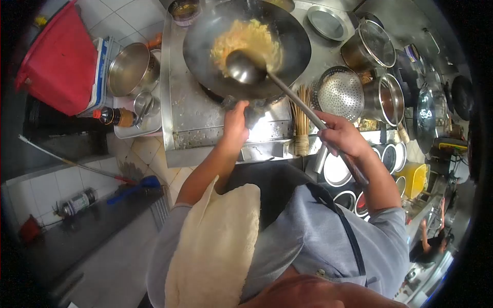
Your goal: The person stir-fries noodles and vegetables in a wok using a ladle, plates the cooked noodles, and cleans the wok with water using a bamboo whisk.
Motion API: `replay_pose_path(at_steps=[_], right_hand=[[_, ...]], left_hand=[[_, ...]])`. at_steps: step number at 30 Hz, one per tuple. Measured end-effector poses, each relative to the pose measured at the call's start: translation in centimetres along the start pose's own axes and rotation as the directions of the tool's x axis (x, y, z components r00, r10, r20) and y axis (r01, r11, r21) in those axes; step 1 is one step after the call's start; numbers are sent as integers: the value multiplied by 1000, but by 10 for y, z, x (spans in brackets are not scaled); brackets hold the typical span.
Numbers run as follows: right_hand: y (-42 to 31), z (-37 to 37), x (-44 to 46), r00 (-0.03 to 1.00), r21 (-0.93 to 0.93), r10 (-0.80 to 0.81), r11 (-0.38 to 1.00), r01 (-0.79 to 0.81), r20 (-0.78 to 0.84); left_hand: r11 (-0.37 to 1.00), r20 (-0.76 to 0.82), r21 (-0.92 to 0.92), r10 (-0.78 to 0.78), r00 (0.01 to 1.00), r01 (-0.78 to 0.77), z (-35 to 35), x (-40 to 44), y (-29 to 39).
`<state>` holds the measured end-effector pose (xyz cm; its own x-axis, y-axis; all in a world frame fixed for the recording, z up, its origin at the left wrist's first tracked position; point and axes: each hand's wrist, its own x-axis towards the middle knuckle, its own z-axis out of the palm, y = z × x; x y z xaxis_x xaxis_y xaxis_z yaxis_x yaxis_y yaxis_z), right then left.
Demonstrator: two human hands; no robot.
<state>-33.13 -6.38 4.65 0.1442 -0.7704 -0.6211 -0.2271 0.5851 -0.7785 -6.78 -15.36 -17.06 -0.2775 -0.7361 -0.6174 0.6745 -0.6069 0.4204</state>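
A large dark wok [197,56] sits on the steel stove, with pale yellow shredded food [257,38] in its middle. My left hand [236,123] is closed at the wok's near edge, where a greyish cloth seems to be bunched around the grip. In my right hand [343,134] is the long handle of a ladle [245,66]. The ladle's round bowl lies over the food, low in the wok. Steam or haze blurs part of the food.
Right of the wok are a bamboo brush [301,123], a perforated strainer [341,93] and steel pots [367,46]. On the left stand a steel bowl [128,69], a dark sauce bottle [115,117] and a red bin-like object [64,56]. A person [434,241] is at the far right.
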Motion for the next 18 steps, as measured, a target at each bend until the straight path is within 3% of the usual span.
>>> replay_pose_path(at_steps=[3, 5, 18], right_hand=[[-1, -4, 25, 995, -36, 11, 999, -7, 103], [-6, -4, 40, 996, 10, 49, 999, -49, 71], [-15, -19, 75, 999, -13, 41, 999, -41, 11]], left_hand=[[999, 0, -24, 31, 1000, -31, 1, -3, 0], [995, -23, 4, 103, 994, -103, 15, -16, 6], [996, -141, 45, 84, 986, -79, 17, -14, 7]])
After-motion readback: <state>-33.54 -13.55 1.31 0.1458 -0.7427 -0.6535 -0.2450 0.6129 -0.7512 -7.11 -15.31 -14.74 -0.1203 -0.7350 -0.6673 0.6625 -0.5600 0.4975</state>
